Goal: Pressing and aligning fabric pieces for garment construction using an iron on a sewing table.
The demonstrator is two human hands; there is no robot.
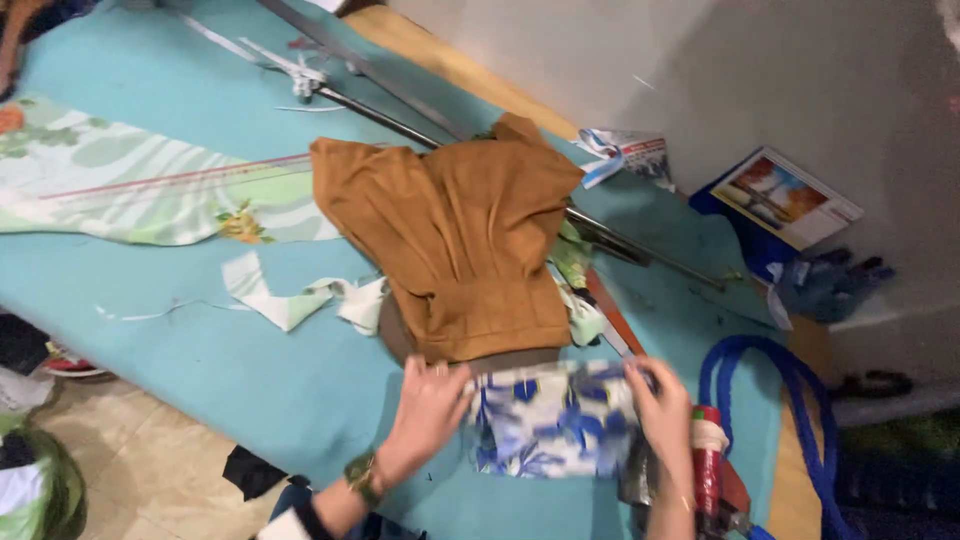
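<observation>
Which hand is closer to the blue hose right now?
Right. The right hand grips the far edge of the blue-and-white fabric, beside the blue hose; the left hand holds the opposite edge.

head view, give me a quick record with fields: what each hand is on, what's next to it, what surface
left hand: left hand grips the left edge of the blue and white patterned fabric
right hand: right hand grips its right edge
beside: folded brown fabric just beyond it; green floral fabric farther left
surface: teal table cover
right side: blue hose, red-handled tool
</observation>
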